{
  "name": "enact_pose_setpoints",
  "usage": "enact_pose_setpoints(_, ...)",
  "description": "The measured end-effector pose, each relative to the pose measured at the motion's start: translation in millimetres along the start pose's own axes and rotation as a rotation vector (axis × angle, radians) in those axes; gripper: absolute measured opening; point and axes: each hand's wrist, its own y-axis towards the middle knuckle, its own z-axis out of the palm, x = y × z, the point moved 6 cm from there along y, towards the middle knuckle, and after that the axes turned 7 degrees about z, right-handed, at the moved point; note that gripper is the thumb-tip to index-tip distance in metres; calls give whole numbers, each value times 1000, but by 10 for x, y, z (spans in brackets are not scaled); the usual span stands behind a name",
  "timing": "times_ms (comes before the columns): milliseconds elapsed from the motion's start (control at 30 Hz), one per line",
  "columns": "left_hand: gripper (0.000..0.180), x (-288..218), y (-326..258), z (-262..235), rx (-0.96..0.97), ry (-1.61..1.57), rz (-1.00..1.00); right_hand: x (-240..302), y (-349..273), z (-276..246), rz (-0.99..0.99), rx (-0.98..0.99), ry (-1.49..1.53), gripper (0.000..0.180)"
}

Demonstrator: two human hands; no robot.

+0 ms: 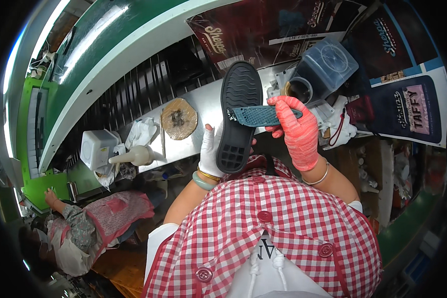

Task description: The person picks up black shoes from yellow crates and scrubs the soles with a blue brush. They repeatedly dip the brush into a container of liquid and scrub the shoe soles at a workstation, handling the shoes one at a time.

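My left hand (211, 151), in a white glove, holds a black shoe sole (238, 109) upright by its lower end, tread side toward me. My right hand (298, 129), in a red knitted glove, grips a flat blue-green perforated strip (260, 115) and lays it across the middle of the sole. Both hands are raised in front of my red-and-white checked apron, just over the near edge of a grey metal bench (198, 104).
On the bench lie a round brown pad (179, 118), a white squeeze bottle (134, 156), a white box (97, 148) and crumpled cloth. A clear plastic container (325, 64) and an open jar (299, 89) stand at right. Another person (92, 226) sits at lower left.
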Motion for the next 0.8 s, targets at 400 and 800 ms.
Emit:
enact_pose_setpoints(400, 79, -80, 132, 91, -49, 48, 92, -47, -84, 77, -37, 28, -47, 21)
enact_pose_setpoints(800, 75, -63, 235, 120, -119, -171, 44, -60, -184, 109, 44, 68, -159, 20)
